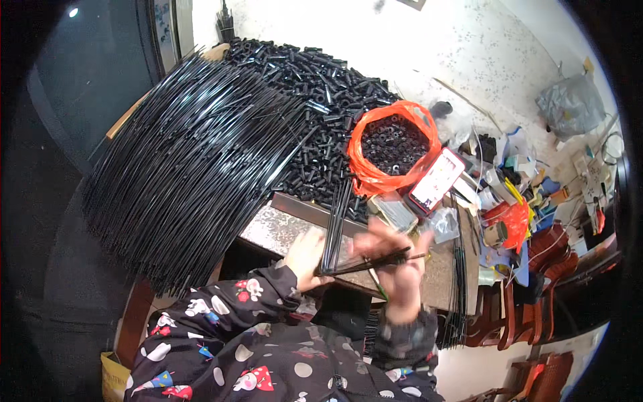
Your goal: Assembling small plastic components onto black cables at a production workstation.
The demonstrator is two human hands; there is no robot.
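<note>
Near the table's front edge, my left hand (305, 258) is closed on the lower end of a bundle of thin black rods (337, 224). The bundle leans up toward a heap of short black tubes (321, 151). From the same end, more dark rods (365, 262) stretch sideways to the right, making a V shape. My right hand (395, 261) is over these sideways rods, smeared by motion, so its grip cannot be made out. Under it, a thin green-tipped piece (380, 288) shows.
A large pile of long black rods (194, 154) overhangs the table's left side. Behind my hands stand an orange plastic bag (358, 157) of small black rings and a lit phone (437, 181). More rods (458, 281) lie at right, near cluttered items and stacked red-brown chairs (492, 315).
</note>
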